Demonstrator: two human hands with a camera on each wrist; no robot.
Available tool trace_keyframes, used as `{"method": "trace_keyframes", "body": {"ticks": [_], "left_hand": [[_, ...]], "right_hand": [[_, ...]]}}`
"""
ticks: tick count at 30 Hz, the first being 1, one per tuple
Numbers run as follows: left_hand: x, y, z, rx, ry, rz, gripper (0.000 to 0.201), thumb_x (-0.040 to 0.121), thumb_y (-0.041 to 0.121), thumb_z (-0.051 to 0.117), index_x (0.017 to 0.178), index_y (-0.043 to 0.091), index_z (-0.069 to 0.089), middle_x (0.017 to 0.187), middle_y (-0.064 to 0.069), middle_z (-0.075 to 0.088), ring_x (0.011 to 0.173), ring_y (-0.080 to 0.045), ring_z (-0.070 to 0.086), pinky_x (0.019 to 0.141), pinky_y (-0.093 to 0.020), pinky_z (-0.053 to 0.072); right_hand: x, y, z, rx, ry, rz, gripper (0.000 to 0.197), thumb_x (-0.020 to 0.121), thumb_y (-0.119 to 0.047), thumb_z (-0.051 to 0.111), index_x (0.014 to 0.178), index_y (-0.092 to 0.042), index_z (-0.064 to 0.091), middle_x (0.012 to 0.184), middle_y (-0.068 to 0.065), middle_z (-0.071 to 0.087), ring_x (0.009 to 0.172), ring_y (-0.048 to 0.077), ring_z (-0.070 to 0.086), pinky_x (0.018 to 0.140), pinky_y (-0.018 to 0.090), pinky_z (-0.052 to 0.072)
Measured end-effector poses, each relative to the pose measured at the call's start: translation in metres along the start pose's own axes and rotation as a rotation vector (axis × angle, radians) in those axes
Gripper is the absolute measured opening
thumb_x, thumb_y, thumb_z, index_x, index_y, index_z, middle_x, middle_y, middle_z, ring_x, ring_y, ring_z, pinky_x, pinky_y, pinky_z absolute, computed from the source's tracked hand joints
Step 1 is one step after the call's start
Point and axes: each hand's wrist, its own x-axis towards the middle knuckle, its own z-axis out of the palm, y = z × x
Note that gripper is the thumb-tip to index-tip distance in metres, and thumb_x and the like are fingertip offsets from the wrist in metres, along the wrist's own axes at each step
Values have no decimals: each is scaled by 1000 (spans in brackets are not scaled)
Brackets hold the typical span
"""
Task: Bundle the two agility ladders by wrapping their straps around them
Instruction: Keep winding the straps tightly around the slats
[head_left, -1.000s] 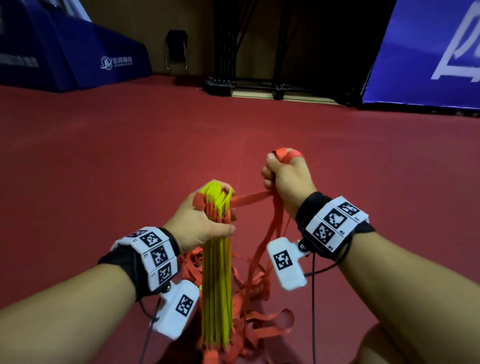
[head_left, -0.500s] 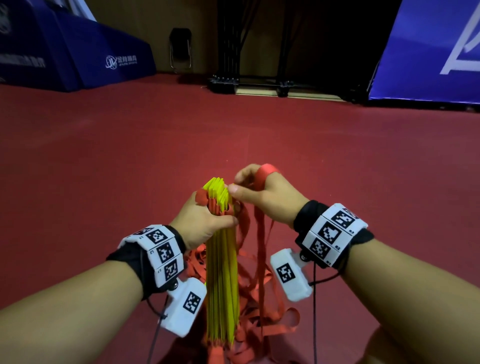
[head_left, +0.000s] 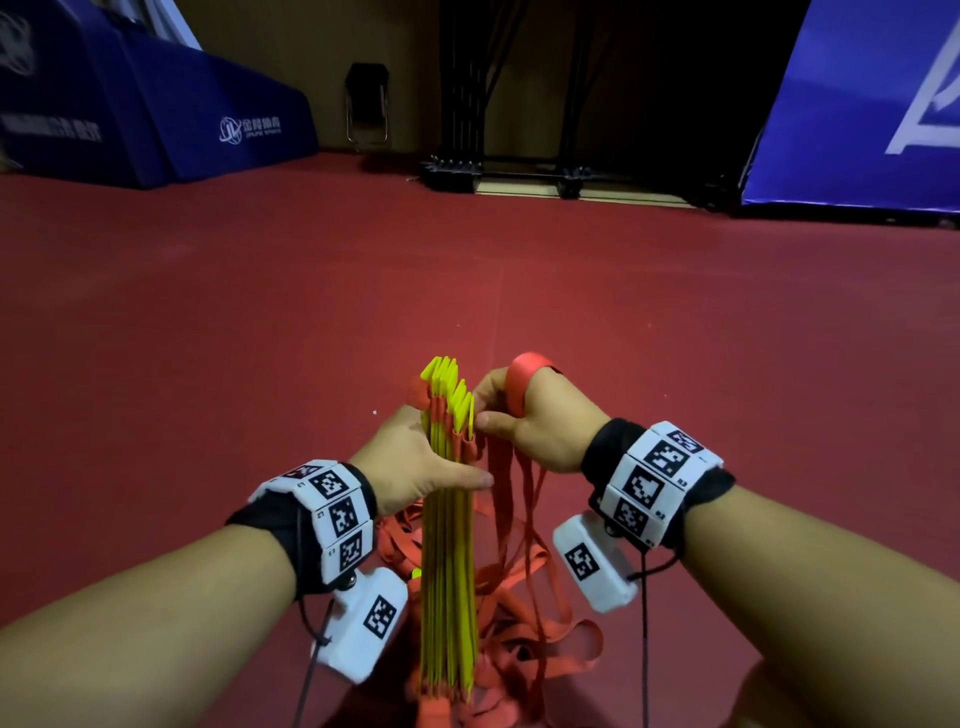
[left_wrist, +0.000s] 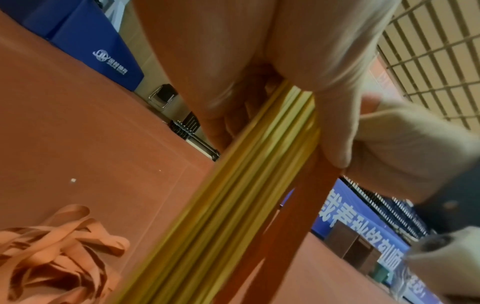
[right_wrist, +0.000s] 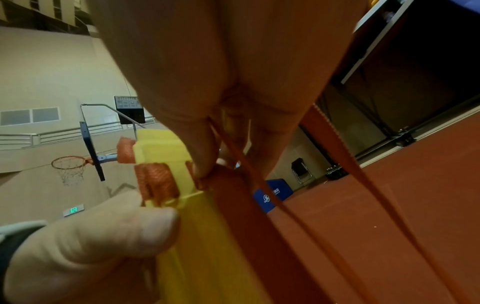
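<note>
A stack of yellow ladder rungs (head_left: 447, 545) stands upright in front of me, its lower end on the red floor. My left hand (head_left: 415, 460) grips the stack near its top, thumb across the front; the left wrist view shows the same rungs (left_wrist: 221, 205) under the thumb. My right hand (head_left: 530, 421) is against the top right of the stack and holds an orange strap (head_left: 517, 384) looped over its fingers, thumb on the rungs' edge. In the right wrist view the strap (right_wrist: 335, 156) runs down from the fingers beside the yellow rung ends (right_wrist: 161, 152).
Loose orange straps (head_left: 524, 639) lie piled on the floor around the stack's foot, also the strap heap (left_wrist: 57, 246). Blue padded barriers (head_left: 156, 119) and a blue banner (head_left: 857, 104) stand at the far wall, with a black rack (head_left: 498, 171) between them.
My right hand has come in from the right, carrying the strap loop, until it meets the top of the stack. The left hand has kept its hold on the rungs.
</note>
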Motion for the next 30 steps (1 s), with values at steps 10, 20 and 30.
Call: {"method": "trace_keyframes", "body": {"ticks": [10,20,30], "left_hand": [[3,5,1,-49,120,-54,29,58,22,77,86,17,78,88,0,79,89,-18,75,90,-40,59],[3,16,4,-238,172,54,34,45,28,70,75,14,76,79,-7,75,80,-25,70,84,-48,57],[-5,9,-4,-128,138,32,71,48,42,92,110,13,72,102,-1,78,100,-15,73,93,-34,57]], "right_hand": [[1,-12,-4,104,81,133,22,98,-1,45,86,-17,55,73,3,63,63,18,57,68,38,51],[0,-20,-6,234,85,-26,6,79,-11,63,84,-14,61,70,11,72,68,31,70,69,44,57],[0,-18,-3,150,50,-7,22,84,-21,68,69,-6,60,56,2,42,53,15,37,54,34,35]]}}
